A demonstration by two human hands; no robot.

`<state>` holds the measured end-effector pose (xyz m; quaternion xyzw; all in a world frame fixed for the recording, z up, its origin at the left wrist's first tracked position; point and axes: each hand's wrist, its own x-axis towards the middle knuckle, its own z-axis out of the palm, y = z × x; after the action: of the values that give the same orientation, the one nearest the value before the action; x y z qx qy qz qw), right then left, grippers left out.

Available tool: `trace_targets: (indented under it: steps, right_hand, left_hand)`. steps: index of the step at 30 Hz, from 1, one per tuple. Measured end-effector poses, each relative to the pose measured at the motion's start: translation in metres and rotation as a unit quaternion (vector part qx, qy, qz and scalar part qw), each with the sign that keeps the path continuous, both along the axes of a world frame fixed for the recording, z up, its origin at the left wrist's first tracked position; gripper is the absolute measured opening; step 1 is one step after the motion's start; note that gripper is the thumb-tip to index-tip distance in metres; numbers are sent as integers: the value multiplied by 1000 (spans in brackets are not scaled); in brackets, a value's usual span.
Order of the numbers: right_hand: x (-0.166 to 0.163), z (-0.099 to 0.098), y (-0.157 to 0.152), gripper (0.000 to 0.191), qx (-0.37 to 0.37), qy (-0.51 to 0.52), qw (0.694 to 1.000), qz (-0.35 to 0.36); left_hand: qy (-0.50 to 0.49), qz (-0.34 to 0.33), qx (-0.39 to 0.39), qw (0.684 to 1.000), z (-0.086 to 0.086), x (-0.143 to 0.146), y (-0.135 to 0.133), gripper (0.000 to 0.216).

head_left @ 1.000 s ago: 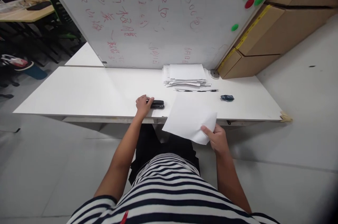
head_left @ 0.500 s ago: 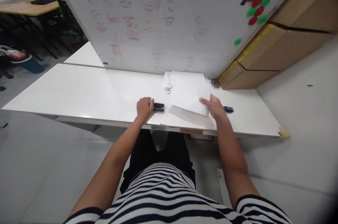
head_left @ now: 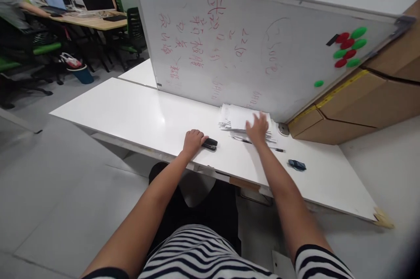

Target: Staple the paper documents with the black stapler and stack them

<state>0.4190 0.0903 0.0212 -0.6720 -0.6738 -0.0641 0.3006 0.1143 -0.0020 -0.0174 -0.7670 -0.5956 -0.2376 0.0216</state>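
Observation:
My left hand (head_left: 193,142) is closed around the rear end of a black stapler (head_left: 210,144) lying on the white table, its front end pointing right. Over a stack of white papers (head_left: 236,118) at the foot of the whiteboard is my right hand (head_left: 258,128). Its fingers are spread and grip nothing; whether they touch the top sheet I cannot tell. A dark pen (head_left: 280,150) lies in front of the stack, partly hidden by my right wrist. Farther right rests a small dark blue packet-like object (head_left: 297,165).
A whiteboard (head_left: 197,68) with red writing and round magnets stands along the table's (head_left: 131,108) back edge. Cardboard boxes (head_left: 348,104) are piled at the right. At far left are a person (head_left: 19,12) by a desk, chairs and a blue bin (head_left: 82,75).
My right hand has let go of the white sheet it held by the edge; the sheets now lie on the stack. My left hand stays on the stapler. The view has shifted left and up.

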Motion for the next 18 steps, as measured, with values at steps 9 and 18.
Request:
trace_targets:
  steps: [9, 18]
  right_hand:
    - [-24, -52, -39, 46, 104, -83, 990, -50]
    - [-22, -55, -32, 25, 125, -61, 987, -80]
  left_hand:
    - [46, 32, -35, 998, 6, 1, -2, 42]
    - [44, 35, -50, 997, 13, -2, -4, 41]
